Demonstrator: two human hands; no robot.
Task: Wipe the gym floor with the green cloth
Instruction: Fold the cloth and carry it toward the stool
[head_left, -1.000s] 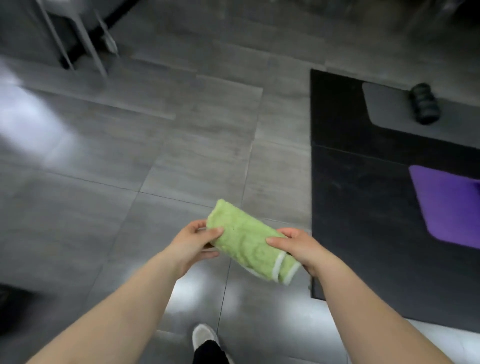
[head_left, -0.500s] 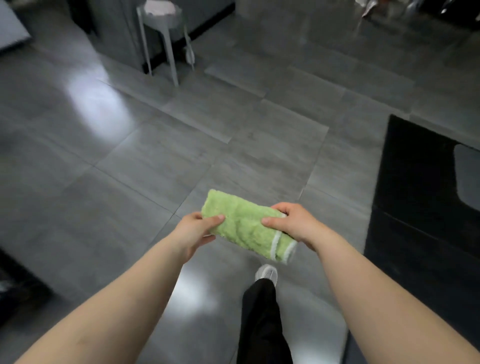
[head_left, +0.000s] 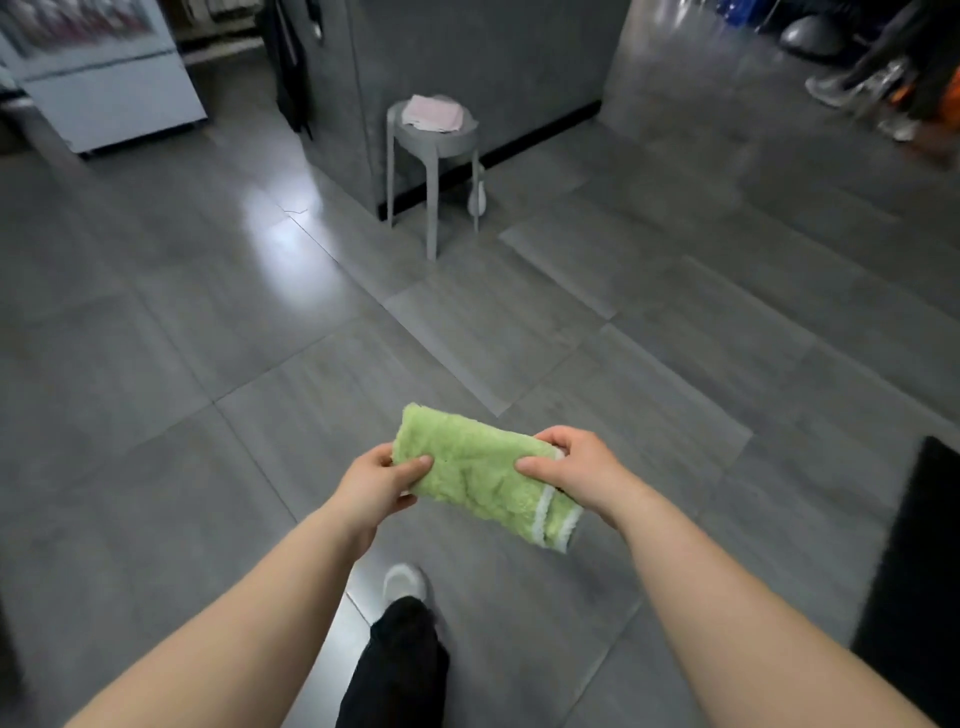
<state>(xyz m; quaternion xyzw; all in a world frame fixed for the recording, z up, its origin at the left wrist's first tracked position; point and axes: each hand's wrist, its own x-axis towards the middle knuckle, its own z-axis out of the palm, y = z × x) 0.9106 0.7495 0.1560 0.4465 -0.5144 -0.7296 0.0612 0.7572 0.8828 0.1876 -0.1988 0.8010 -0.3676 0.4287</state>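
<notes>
Plainly, with the folded green cloth (head_left: 475, 478) pinched at either end by the left hand (head_left: 376, 486) and right hand (head_left: 576, 470), aloft over the gym floor (head_left: 208, 338) well short of the grey stool (head_left: 434, 140), a slackened pinch could have dropped it onto the white shoe (head_left: 405, 582) below.

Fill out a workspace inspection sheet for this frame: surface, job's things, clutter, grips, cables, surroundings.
Surface: grey tiled floor, glossy with a patch of glare; the cloth is not touching it.
Job's things: folded green cloth, held in the air above the floor.
Clutter: grey stool with a pink cloth on top; black mat at the right edge.
Grips: left hand pinches one end of the cloth; right hand holds it near the white-trimmed end.
Cables: nothing seen.
Surroundings: white cabinet far left; another person's shoes far right; wearer's white shoe below.
</notes>
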